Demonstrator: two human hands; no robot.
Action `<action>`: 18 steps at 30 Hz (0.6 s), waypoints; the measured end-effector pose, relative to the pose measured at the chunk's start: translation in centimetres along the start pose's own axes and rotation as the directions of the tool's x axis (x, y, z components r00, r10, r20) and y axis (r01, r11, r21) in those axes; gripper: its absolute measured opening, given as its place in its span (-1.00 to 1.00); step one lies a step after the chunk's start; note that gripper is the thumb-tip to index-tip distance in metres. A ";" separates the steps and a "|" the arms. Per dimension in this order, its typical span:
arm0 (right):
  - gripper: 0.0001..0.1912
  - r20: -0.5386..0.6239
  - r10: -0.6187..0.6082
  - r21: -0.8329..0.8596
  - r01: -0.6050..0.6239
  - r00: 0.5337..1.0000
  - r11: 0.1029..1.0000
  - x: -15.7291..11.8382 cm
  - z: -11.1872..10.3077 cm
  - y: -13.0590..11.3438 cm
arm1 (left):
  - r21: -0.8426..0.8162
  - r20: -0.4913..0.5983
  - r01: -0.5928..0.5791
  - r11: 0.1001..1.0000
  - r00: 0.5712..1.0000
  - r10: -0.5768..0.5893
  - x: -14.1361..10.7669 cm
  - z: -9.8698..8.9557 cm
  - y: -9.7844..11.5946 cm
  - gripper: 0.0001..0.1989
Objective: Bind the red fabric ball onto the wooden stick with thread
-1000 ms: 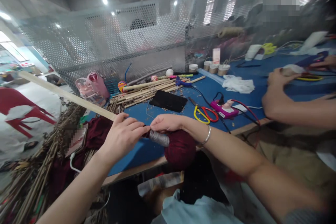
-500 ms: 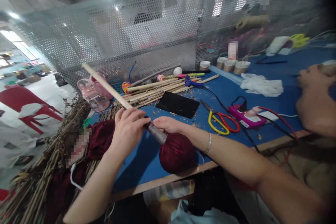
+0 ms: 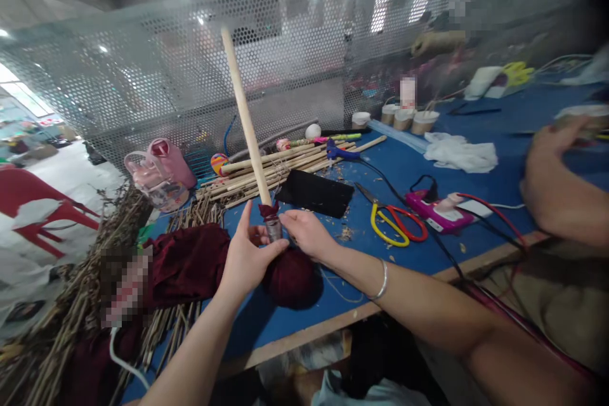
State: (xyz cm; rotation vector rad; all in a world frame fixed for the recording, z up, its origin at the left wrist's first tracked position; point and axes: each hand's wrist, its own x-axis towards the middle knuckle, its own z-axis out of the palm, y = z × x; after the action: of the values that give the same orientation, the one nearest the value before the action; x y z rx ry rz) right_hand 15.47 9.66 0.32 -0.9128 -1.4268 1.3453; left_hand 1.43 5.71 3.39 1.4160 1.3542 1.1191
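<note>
A pale wooden stick (image 3: pixel 246 117) stands nearly upright, its lower end set in a round ball covered with dark red cloth (image 3: pixel 292 279). Grey wrapping (image 3: pixel 273 228) binds the gathered cloth around the stick, with a ruffled edge above it. My left hand (image 3: pixel 247 257) grips this bound neck, thumb in front and fingers behind, index finger raised. On the other side, my right hand (image 3: pixel 307 235) has its fingertips pinched together against the neck; what they hold is too small to make out. A thin thread (image 3: pixel 340 295) lies on the table right of the ball.
Scissors (image 3: pixel 392 225), a black sheet (image 3: pixel 316 193), a blue glue gun (image 3: pixel 340 151) and a pink power strip (image 3: pixel 440 212) lie beyond my hands. Wooden sticks (image 3: pixel 304 162) lie behind. Dark red cloth (image 3: pixel 190 260) and twigs (image 3: pixel 85 292) are at left. Another person's hand (image 3: pixel 556 146) is at right.
The stick has swung from leaning left to nearly upright. My left hand has moved down from the stick to the bound neck. The ball has shifted left; the view has turned slightly.
</note>
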 end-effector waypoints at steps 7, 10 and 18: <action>-0.74 0.294 -0.062 -0.334 0.163 0.954 0.928 0.7 -0.3 -3.0 | -0.305 0.035 0.022 0.952 0.999 -0.012 -0.6 -1.7 -1.8 -0.49; -0.76 0.237 -0.041 -0.492 0.157 0.971 0.856 1.3 0.1 -4.1 | -0.328 -0.040 0.045 0.944 0.997 -0.061 0.2 -2.0 -2.3 -0.51; -0.74 0.271 0.145 -0.345 -0.044 0.952 0.938 2.3 0.0 -3.0 | -0.176 0.103 0.103 0.979 0.991 -0.086 1.6 -2.1 -2.2 -0.77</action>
State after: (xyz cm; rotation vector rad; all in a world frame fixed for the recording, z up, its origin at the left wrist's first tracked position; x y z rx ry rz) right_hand 15.12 11.50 3.59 -1.0438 -1.9050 1.3748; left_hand -1.09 7.42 1.77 1.2451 1.2085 1.0707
